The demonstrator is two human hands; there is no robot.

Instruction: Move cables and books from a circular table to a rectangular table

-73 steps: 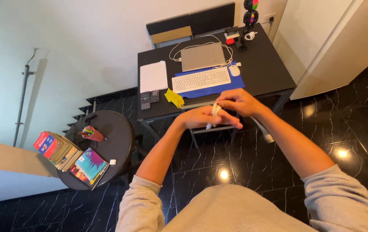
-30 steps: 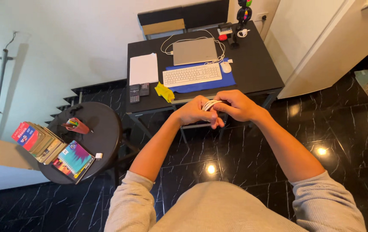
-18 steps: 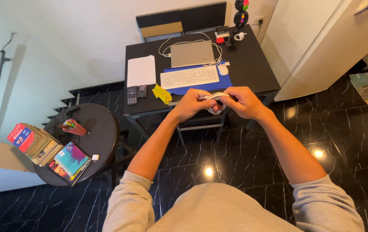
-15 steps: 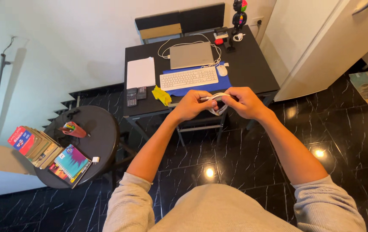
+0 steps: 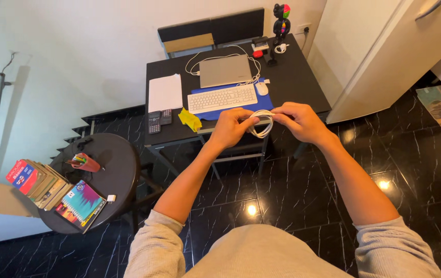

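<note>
Both hands were closed on a coiled white cable (image 5: 261, 123), held in the air between them above the black tiled floor (image 5: 292, 206): the left hand (image 5: 231, 128) pinched the coil's left side between thumb and fingers, and the right hand (image 5: 300, 122) gripped its right side, fingertips curled over the loops. The loops looked fairly even, though how many there were could not be told. To wind such a coil well, my judgement was that the left hand should keep the loops pinched flat together while the right fed each turn at the same size (a slack pinch would likely let them spring apart). Just beyond the coil stood a black desk (image 5: 303, 82) with a white keyboard (image 5: 222, 98) on a blue mat, a closed grey laptop (image 5: 225, 70) behind it, and white paper (image 5: 165, 92) further left of the grip.
</note>
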